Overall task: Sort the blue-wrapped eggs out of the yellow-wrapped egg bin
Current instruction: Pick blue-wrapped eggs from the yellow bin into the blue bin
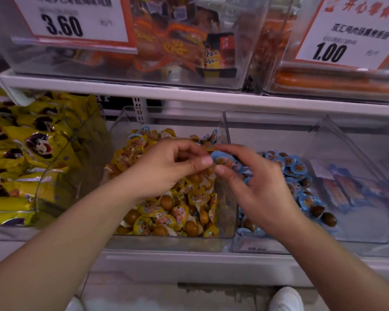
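Hands meet over the yellow-wrapped egg bin (230, 212).
The right hand (254, 187) pinches blue-wrapped eggs (225, 159) above the bin's right wall; the left hand (166, 167) touches them, fingers curled.

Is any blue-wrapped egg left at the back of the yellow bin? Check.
Yes: several blue-wrapped eggs lie at the back of the yellow-wrapped egg bin, beyond both hands.

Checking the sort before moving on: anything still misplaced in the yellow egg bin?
Yes. A few blue-wrapped eggs still sit at the back of the yellow egg bin, and the hands hold another blue-wrapped bunch over it.
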